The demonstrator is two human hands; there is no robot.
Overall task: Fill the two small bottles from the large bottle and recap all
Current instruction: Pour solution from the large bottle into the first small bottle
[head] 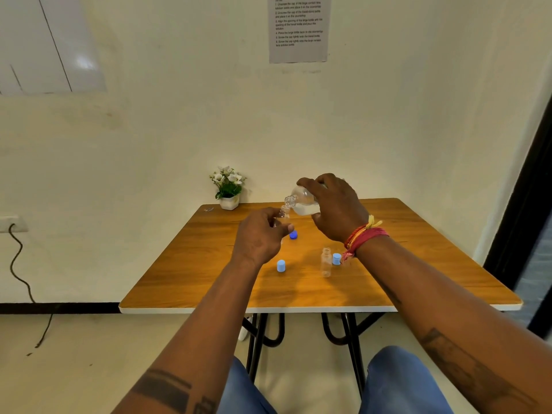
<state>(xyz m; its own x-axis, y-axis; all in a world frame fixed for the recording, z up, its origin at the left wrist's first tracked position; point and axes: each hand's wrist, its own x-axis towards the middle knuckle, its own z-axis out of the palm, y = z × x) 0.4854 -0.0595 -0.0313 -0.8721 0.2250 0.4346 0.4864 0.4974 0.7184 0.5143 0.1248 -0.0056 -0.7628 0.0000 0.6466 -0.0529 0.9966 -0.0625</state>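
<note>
Tipping the large bottle (303, 201) on its side above the far middle of the wooden table (191, 264), your right hand (336, 210) wraps over its body, fingers curled across the top and thumb underneath. Clear liquid lies pooled along the lower side of that bottle, and its uncapped neck points left and slightly down. Your left hand (260, 234) grasps a small bottle (283, 212), fingers and thumb curled round it so that only the threaded mouth and shoulder show above them. That mouth sits just under the large bottle's opening, nearly touching it; whether liquid is passing between them is too fine to tell. A second small bottle (326, 262) stands upright and uncapped on the table, nearer to you, below your right wrist, and it looks clear all the way down. Just beside it on the right stands a light blue cap (337, 259). Another light blue cap (281, 265) stands to the left of that bottle, apart from it, under your left forearm. A darker blue cap (293, 235) lies on the table between your two hands. A small potted plant (228, 188) with white flowers stands at the table's far left corner against the wall, and a printed sheet (299, 28) hangs on the wall above.
</note>
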